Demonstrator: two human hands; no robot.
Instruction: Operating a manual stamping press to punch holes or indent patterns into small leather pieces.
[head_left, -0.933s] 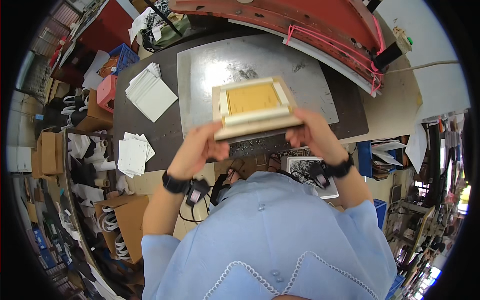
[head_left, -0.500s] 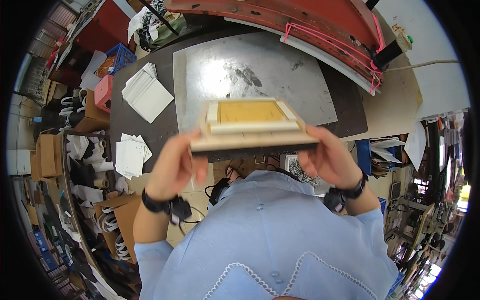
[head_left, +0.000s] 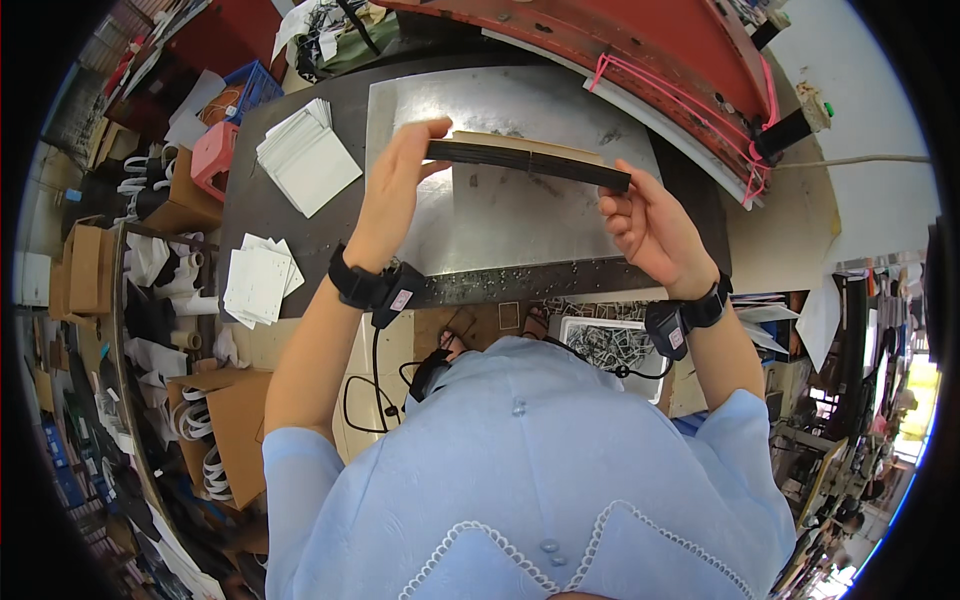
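I hold a board-like die with a black edge and pale wooden body (head_left: 530, 158) raised over the metal plate (head_left: 520, 230), tilted so mostly its black side shows; its yellow top is hidden. My left hand (head_left: 400, 180) grips the left end, fingers around it. My right hand (head_left: 640, 220) holds the right end with thumb at the edge and fingers curled. A stack of white cards (head_left: 308, 160) lies left of the plate, with looser cards (head_left: 260, 280) nearer the table's front edge.
A red machine with pink cord (head_left: 650, 35) spans the back right. A white bin of scrap (head_left: 610, 345) sits below the front edge. Cardboard boxes (head_left: 230, 430), a blue crate (head_left: 255, 85) and a pink stool (head_left: 210, 158) stand at left. A pale cable (head_left: 860, 160) runs at right.
The board has moved first toward me, then up and away, and turned so its black side now faces me instead of the yellow face. Both hands moved with it.
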